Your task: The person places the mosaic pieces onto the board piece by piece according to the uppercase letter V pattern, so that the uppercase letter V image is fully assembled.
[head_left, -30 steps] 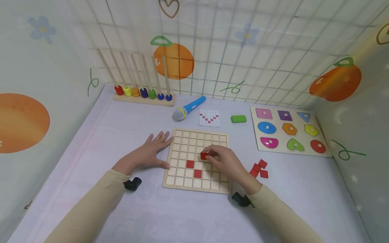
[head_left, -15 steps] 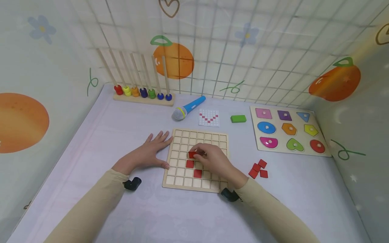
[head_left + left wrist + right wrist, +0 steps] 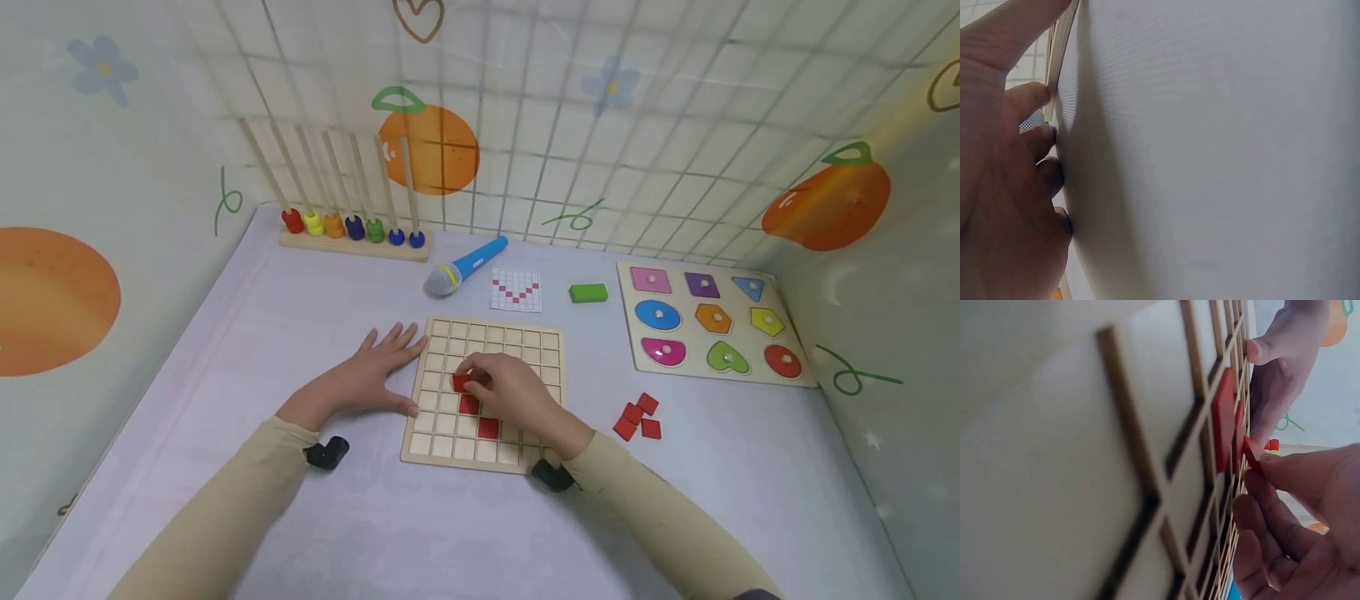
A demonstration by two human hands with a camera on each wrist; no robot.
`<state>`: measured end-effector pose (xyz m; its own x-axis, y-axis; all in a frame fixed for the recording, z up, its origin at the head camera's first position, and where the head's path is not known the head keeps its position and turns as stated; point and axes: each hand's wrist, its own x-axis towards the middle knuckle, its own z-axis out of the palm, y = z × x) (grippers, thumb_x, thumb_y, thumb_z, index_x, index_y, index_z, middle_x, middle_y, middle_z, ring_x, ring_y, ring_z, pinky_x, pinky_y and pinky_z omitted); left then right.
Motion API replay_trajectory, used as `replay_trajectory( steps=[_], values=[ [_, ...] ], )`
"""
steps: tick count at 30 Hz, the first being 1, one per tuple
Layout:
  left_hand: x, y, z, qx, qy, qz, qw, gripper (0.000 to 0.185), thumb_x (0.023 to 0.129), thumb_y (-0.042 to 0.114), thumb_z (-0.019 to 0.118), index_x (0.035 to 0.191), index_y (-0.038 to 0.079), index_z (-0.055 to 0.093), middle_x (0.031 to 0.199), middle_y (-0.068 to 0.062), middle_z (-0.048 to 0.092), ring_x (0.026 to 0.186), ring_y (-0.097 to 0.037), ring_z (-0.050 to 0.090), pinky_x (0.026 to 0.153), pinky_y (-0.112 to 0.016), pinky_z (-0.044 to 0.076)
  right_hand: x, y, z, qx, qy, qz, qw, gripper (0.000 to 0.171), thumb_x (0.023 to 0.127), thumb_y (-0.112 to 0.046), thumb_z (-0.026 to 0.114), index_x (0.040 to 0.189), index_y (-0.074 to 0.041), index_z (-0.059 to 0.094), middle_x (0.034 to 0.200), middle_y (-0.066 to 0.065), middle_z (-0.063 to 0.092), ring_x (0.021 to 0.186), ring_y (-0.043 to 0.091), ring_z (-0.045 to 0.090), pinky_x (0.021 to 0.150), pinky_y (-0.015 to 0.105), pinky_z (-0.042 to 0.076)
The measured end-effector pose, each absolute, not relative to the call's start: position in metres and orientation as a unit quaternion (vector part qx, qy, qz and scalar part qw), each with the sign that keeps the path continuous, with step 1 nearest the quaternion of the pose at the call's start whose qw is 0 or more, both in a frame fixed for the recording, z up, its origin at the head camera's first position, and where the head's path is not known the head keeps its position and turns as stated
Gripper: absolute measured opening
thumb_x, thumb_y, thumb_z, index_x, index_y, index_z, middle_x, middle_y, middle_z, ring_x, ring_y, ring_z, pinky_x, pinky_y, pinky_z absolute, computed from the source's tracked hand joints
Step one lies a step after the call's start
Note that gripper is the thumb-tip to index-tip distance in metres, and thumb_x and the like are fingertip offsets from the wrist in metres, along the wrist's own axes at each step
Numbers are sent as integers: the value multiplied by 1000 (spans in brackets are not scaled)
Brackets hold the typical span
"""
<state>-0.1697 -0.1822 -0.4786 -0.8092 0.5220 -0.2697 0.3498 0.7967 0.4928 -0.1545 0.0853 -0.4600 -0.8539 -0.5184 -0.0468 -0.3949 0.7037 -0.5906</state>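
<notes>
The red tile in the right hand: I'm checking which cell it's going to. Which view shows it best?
The head view: the red tile shows over the grid board. The right wrist view shows it edge-on in the fingertips; the left wrist view shows none.

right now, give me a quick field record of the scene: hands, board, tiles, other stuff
left hand: flat on the table, fingers touching the grid board's left edge
right hand: pinches a red tile over the board
grid board: wooden, two red tiles set
loose tiles: three red, right of the board
behind the board: pattern card, microphone, green block
far right: shape puzzle
</notes>
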Motion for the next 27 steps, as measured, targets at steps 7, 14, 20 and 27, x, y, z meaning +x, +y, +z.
replay_trajectory(
  steps=[7, 14, 20, 27],
  values=[
    [-170, -181, -477, 235, 926, 215, 203, 119, 74, 65, 80, 164, 18, 18, 171, -7, 1, 157, -30, -8, 124, -54, -10, -158, 79, -457, -255, 918, -282, 112, 15, 96, -21, 73, 112, -21, 73, 92, -10, 67, 85, 10, 58, 79, 28, 52],
    [-170, -181, -476, 233, 927, 212, 202, 118, 75, 63, 81, 164, 17, 19, 171, -7, 1, 157, -30, -7, 124, -54, -10, -162, 72, -460, -253, 927, -256, 103, 16, 94, -22, 76, 110, -21, 73, 100, -9, 65, 92, 9, 57, 84, 27, 53],
    [-170, -181, -476, 233, 928, 211, 202, 118, 75, 63, 81, 164, 17, 19, 171, -8, 2, 157, -31, -7, 124, -54, -10, -164, 67, -463, -261, 929, -243, 102, 19, 93, -22, 77, 112, -19, 73, 103, -7, 65, 96, 11, 58, 86, 29, 54],
    [-170, -182, -477, 240, 927, 212, 198, 118, 75, 64, 80, 164, 16, 19, 171, -9, 2, 157, -32, -6, 124, -56, -9, -163, 66, -461, -265, 930, -232, 103, 22, 93, -22, 76, 115, -18, 74, 105, -5, 65, 97, 11, 59, 89, 30, 53]
  ],
)
